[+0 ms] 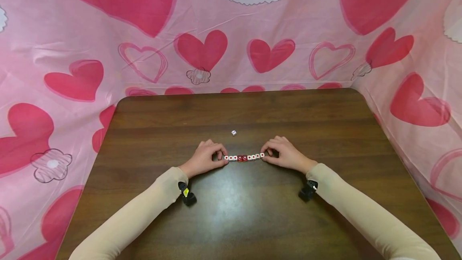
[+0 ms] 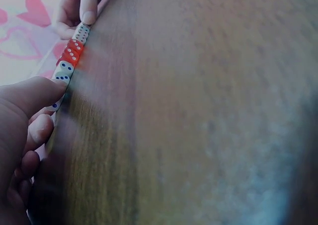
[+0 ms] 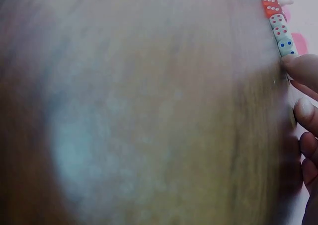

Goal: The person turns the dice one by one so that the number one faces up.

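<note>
A row of small dice (image 1: 244, 158) runs left to right, white at both ends with two red dice (image 1: 240, 158) in the middle, and bows slightly toward me. My left hand (image 1: 205, 158) pinches the left end between thumb and forefinger. At the right end, my right hand (image 1: 286, 156) grips the last white die (image 1: 262, 155) the same way. In the left wrist view the left thumb (image 2: 42, 95) presses the near side of white dice with blue pips (image 2: 64, 67). The right wrist view shows the right thumb (image 3: 300, 66) beside a blue-pipped die (image 3: 286, 45).
One loose white die (image 1: 234, 133) lies beyond the row. Everything is on a brown wooden table (image 1: 231, 220), with a pink heart-patterned cloth (image 1: 231, 15) hanging at its back and sides. Black wrist cameras (image 1: 189, 199) sit on both wrists.
</note>
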`<action>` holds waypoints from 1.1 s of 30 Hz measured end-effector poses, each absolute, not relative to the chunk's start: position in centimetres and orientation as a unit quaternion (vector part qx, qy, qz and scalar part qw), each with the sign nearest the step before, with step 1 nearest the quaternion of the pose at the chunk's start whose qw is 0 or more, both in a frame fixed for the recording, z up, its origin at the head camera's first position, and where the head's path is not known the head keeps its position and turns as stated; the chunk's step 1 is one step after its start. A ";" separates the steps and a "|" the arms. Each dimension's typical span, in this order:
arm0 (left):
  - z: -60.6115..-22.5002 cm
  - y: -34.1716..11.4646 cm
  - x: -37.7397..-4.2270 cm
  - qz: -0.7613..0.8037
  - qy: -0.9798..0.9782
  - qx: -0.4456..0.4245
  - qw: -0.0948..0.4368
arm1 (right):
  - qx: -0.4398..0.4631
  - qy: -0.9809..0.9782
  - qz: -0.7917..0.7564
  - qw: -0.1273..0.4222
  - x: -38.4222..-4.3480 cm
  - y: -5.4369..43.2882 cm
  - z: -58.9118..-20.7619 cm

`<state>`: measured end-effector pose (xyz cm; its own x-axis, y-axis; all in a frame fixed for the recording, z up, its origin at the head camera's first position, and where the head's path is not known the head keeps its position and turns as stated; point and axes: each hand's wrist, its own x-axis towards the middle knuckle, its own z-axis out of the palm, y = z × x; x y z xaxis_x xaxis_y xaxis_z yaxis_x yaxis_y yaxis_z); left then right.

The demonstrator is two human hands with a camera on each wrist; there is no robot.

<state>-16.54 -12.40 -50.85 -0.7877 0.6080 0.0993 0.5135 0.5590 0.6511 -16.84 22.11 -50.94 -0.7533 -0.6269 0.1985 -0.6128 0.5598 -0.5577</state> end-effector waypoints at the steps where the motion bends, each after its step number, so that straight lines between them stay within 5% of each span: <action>1: -50.8 -12.4 -16.5 0.345 0.880 0.318 0.068 | -0.354 0.881 -0.314 0.007 -16.8 22.1 -51.0; 33: -50.0 -12.5 -16.8 0.353 0.875 0.316 0.098 | -0.351 0.885 -0.307 0.008 -16.6 22.0 -51.0</action>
<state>-16.78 -12.48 -50.01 -0.7817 0.6216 0.0512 0.4832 0.5517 0.6798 -16.63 21.97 -51.00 -0.7542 -0.6252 0.2009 -0.6153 0.5659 -0.5488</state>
